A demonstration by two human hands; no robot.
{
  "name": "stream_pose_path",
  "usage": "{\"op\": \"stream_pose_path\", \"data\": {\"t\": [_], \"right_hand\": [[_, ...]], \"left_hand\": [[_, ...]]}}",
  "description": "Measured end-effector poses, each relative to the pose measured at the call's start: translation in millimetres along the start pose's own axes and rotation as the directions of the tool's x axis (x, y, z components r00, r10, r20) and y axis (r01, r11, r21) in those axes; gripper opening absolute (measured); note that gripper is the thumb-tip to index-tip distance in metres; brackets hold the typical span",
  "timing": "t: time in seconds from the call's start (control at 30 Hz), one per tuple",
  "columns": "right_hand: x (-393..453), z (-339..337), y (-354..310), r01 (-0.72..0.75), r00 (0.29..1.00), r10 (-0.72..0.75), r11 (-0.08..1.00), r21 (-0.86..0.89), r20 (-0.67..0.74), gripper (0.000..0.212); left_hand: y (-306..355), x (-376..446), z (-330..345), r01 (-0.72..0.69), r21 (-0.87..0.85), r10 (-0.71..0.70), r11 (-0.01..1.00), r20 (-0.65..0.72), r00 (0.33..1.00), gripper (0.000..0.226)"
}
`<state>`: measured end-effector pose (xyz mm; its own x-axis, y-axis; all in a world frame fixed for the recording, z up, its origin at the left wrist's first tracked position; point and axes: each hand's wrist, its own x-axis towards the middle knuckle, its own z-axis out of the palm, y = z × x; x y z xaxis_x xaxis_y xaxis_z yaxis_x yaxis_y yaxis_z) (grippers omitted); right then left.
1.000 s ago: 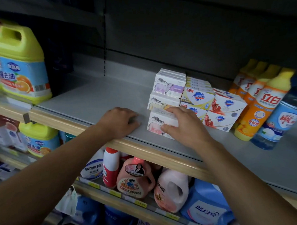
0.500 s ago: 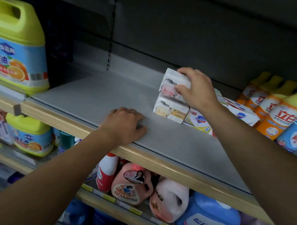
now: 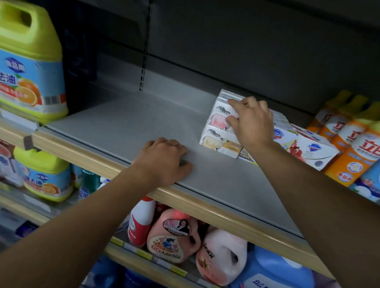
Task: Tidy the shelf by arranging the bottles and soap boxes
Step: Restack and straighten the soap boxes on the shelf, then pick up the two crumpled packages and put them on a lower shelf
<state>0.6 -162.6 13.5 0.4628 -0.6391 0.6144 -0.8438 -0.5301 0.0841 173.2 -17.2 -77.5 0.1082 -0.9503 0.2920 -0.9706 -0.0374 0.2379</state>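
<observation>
On the grey shelf [image 3: 124, 128], a white soap box with a pink animal print [image 3: 218, 121] sits on top of a box with a yellow animal print [image 3: 215, 142]. My right hand [image 3: 251, 122] grips the pink box, fingers over its top and thumb on its front face. More white soap boxes [image 3: 313, 149] with a blue shield logo lie to the right, partly hidden by my wrist. Orange bottles with yellow caps [image 3: 358, 151] stand in a row at the far right. With curled fingers and holding nothing, my left hand [image 3: 164, 162] rests on the shelf's front edge.
A big yellow detergent jug [image 3: 24, 71] stands at the left on the neighbouring shelf. A blue-labelled bottle [image 3: 377, 173] stands in front of the orange ones. The lower shelf holds pink, white and blue detergent bottles [image 3: 172, 239]. The shelf's wooden lip [image 3: 225, 213] runs along the front.
My right hand lifted the pink-print soap box from the front of the shelf and set it on the yellow-print box further back. My left hand stayed on the shelf edge.
</observation>
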Motion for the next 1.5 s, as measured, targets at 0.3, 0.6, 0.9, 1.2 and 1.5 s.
{"op": "stream_pose_path", "data": {"t": [0.3, 0.6, 0.9, 1.2, 1.5], "right_hand": [[-3, -3, -4, -0.035, 0.998, 0.034, 0.999, 0.010, 0.053, 0.051], [-60, -38, 3, -0.054, 0.996, 0.032, 0.965, 0.256, 0.087, 0.057], [-218, -79, 131, -0.381, 0.924, 0.364, 0.858, 0.344, 0.117, 0.049], [-321, -142, 299, -0.643, 0.751, 0.634, 0.766, 0.013, -0.182, 0.044], [-293, -179, 381, -0.759, 0.643, 0.730, 0.649, -0.060, -0.230, 0.061]], "left_hand": [[2, -2, -3, 0.004, 0.016, -0.004, 1.000, -0.002, 1.000, 0.053], [21, -7, -17, 0.035, -0.108, -0.034, 0.994, 0.011, 0.999, 0.042], [177, 12, 14, -0.161, -0.515, 0.149, 0.842, -0.065, 0.987, 0.028], [354, 25, 77, -0.460, -0.401, 0.518, 0.792, 0.044, 0.854, 0.045], [379, 36, 99, -0.564, -0.243, 0.597, 0.789, 0.089, 0.797, 0.088]]}}
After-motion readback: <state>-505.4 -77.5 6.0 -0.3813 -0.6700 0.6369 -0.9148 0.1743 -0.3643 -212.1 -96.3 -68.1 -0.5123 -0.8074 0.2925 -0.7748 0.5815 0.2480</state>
